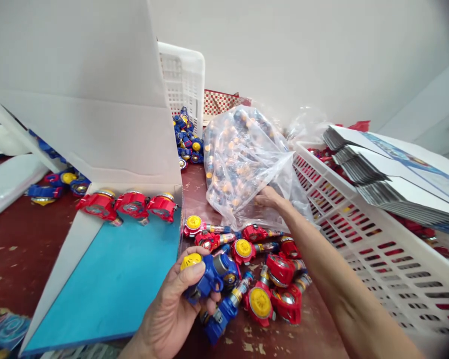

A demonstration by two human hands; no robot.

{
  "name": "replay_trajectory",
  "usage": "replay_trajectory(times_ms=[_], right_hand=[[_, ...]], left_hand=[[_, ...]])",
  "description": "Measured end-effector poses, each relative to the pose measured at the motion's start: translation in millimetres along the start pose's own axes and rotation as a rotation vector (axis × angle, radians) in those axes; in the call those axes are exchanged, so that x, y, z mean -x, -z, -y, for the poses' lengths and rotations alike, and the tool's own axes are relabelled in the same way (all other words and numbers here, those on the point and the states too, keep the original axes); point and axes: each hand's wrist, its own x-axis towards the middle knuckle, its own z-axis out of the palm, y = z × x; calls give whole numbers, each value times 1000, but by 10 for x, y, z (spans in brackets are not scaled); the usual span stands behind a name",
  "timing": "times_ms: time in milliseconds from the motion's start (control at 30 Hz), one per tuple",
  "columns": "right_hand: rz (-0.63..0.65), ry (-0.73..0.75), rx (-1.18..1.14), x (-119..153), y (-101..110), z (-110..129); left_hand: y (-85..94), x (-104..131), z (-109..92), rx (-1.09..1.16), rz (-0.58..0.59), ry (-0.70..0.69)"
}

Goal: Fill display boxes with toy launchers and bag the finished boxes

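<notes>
My left hand (172,301) grips a blue toy spinning-top launcher (211,274) with a yellow disc, above the table. My right hand (271,198) reaches into the mouth of a clear plastic bag (247,154) full of small blue and orange pieces; its fingers are mostly hidden by the bag. Between my arms lie several red toy launchers (259,301) with yellow or silver discs and tube-shaped ends. A blue toy with a tube (228,309) lies just under my left hand. Three red toys (132,204) sit in a row inside an open box (108,279) with a blue bottom.
The box's tall white lid (115,134) stands up at left. Behind it is a white basket (194,75) beside piled blue toys (187,134). On the right, a slotted white basket (359,239) holds red toys, with stacked folded cartons (407,174) on top.
</notes>
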Motion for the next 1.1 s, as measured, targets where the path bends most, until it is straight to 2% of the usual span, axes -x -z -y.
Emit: replay_trajectory(times_ms=[100, 200, 267, 333, 400, 500, 600, 700, 833, 900, 967, 1033, 1100], right_hand=[[-29, -32, -150, 476, 172, 7], [-13, 76, -356, 1199, 238, 105], [170, 239, -633, 1692, 168, 178], [267, 331, -655, 2078, 47, 222], [254, 394, -562, 2304, -56, 233], [139, 573, -412, 2402, -83, 228], [78, 748, -319, 2406, 0, 253], [92, 802, -293, 2461, 75, 308], [93, 804, -286, 2600, 58, 345], [119, 744, -308, 2648, 7, 340], [184, 581, -420, 2659, -55, 329], [321, 345, -624, 2639, -111, 314], [530, 125, -813, 2612, -146, 304]], left_hand=[[-9, 8, -19, -16, -41, -42], [-45, 28, 8, -47, -59, -50], [-77, 52, 51, -65, -51, -20], [-106, 82, 94, -79, -40, 18], [-123, 113, 123, -107, -21, 33], [-132, 152, 135, -166, 11, 14], [-138, 185, 126, -177, 8, -4], [-135, 214, 120, -197, 25, -27], [-98, 261, 131, -374, 81, -82], [-83, 293, 133, -510, 84, -176], [-80, 319, 122, -662, 66, -367], [-81, 327, 94, -816, 70, -609], [-72, 309, 52, -956, 112, -785]])
